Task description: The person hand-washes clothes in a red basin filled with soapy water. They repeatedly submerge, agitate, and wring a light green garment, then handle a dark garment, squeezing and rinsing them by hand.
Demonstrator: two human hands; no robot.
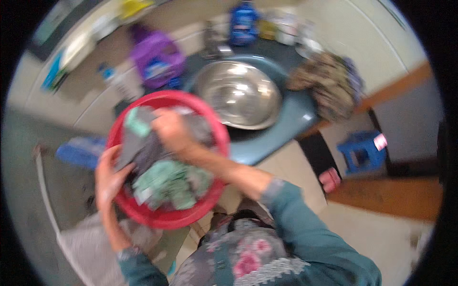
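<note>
A red plastic basin (168, 222) stands before me, heaped with dark grey cloth (139, 150) and crumpled mint-green cloth (170, 182). My left hand (107, 182) grips the basin's left rim, thumb on the inner side, close to the grey cloth. Inside the basin, my right hand (170, 128) is closed on the grey cloth, near a mint-green patch at the upper left. Motion blur hides the details of the fingers. Beyond the basin to the right, a shiny stainless steel bowl (236, 94) sits in a blue-grey washbasin counter (282, 139).
Bottles, including a blue one (244, 25), line the wall behind the steel bowl. A purple container (157, 59) stands at the back left. Brown crumpled cloth (329, 85) lies on the counter's right end. Farther right is a blue plastic stool (361, 150).
</note>
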